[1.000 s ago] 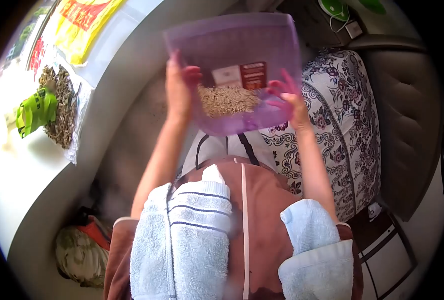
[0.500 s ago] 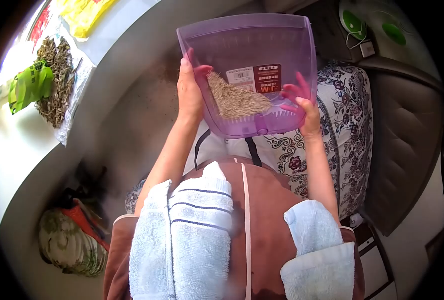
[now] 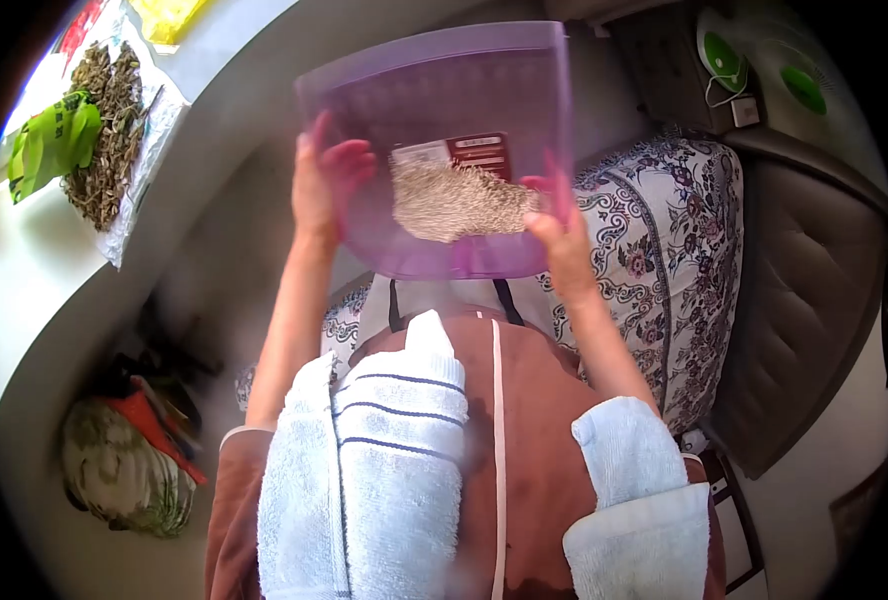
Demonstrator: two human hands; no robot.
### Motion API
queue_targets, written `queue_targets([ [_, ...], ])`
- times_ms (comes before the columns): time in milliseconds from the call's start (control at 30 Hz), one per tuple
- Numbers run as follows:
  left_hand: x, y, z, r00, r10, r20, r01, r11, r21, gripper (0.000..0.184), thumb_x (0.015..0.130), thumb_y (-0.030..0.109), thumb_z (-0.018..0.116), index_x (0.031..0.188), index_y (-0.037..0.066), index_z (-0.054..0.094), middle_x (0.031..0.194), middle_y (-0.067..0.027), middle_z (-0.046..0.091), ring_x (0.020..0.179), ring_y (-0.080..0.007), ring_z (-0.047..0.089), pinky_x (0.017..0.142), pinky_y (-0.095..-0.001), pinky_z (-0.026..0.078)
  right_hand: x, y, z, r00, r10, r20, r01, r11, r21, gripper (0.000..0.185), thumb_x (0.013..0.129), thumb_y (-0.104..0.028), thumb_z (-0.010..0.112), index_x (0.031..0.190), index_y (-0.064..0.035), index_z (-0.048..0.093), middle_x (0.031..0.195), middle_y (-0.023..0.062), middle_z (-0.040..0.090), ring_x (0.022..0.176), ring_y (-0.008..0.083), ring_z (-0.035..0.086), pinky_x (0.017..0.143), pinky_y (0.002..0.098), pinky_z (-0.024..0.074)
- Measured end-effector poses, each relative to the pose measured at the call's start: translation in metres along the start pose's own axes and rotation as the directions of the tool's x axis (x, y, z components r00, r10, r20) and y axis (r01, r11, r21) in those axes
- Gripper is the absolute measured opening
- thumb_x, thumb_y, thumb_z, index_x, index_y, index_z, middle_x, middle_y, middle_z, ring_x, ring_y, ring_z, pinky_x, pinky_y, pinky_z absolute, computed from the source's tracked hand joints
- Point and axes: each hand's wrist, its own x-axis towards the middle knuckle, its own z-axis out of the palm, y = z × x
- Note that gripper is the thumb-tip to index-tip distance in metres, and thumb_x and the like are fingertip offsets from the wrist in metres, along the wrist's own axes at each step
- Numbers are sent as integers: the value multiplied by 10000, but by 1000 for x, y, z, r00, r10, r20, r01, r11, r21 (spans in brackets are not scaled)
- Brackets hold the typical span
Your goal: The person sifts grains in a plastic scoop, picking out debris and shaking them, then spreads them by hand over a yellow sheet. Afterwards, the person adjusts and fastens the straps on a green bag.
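Observation:
Between both hands I hold a translucent purple plastic dustpan-shaped tray (image 3: 414,90), tilted with its wide edge away from me. A heap of small pale-brown grains (image 3: 459,205) lies in its lower part, partly covering a dark red and white label (image 3: 480,152). My left hand (image 3: 316,195) grips the left wall, its fingers showing pink through the plastic. At the lower right corner, my right hand (image 3: 564,245) is closed on the wall, thumb toward the inside.
On the left, a white ledge (image 3: 24,300) bears dried plant pieces (image 3: 114,140) and a green wrapper (image 3: 56,148). A flower-patterned cover (image 3: 644,240) and a brown padded seat (image 3: 804,300) stand at right. Blue towels (image 3: 394,450) hang over my front. A bundled sack (image 3: 124,465) sits lower left.
Both hands have carried the tray to the left. The grains have shifted rightward inside it, spreading across the lower part and covering more of the label.

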Motion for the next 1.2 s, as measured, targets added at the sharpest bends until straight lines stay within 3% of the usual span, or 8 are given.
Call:
queue_targets([
  [200,-4,-31,44,972,233,38,-231,972,-46,622,961,532,330,1431,124,301,949,-116,619,867,-194,582,818,-313,446,36,-9,-61,980,163,113,-184,960,211,771,729,-213,581,1435,-79,302,1182,103,540,1076,214,551,824,309,539],
  [300,-22,-26,54,997,76,0,-75,987,-143,630,954,543,325,1436,138,291,962,-133,606,911,-217,579,827,-348,467,30,-28,-68,976,209,68,-217,967,133,765,729,-209,590,1431,-74,317,1184,103,537,1073,194,550,818,289,531],
  [433,1,-10,-19,1000,-26,-4,25,989,-148,625,947,556,296,1435,166,281,1036,-155,587,949,-258,574,845,-398,482,16,-25,9,994,-67,82,85,967,-240,743,778,-186,623,1422,2,303,1207,109,537,1073,187,548,886,265,453],
  [667,-15,-45,46,992,129,-12,-129,977,-167,601,961,548,276,1425,167,293,1079,-170,586,1000,-262,567,883,-397,460,37,-35,-73,965,245,92,-253,963,95,732,735,-241,588,1416,-95,362,1150,93,557,1018,168,569,751,256,528],
  [833,-16,-11,-19,999,-17,-52,10,991,-133,634,940,573,303,1429,169,294,1066,-157,569,996,-251,563,859,-389,475,23,-34,2,987,73,143,-71,997,-18,730,750,-168,621,1421,-64,354,1140,69,539,1004,157,534,894,272,427],
  [1067,-32,-13,32,998,9,-66,-25,967,-252,571,973,513,259,1397,137,327,1075,-174,578,1014,-274,562,898,-412,457,34,-65,-42,980,167,104,-170,985,21,681,730,-152,608,1383,-75,427,1058,53,561,857,95,537,714,226,454],
  [1167,-36,-9,19,995,-15,-96,-2,985,-170,504,992,420,333,1370,88,349,1106,-149,561,1040,-232,548,905,-362,454,32,-80,-42,974,196,114,-184,977,-106,705,718,-210,596,1389,-85,416,1098,88,562,926,144,563,730,249,469],
  [1200,-37,-5,7,958,237,-164,-231,972,54,466,988,361,375,1353,72,361,1118,-139,555,1044,-216,544,904,-342,452,32,-83,-39,970,205,128,-185,970,-156,722,714,-240,589,1396,-92,404,1131,106,558,975,169,575,742,261,478],
])
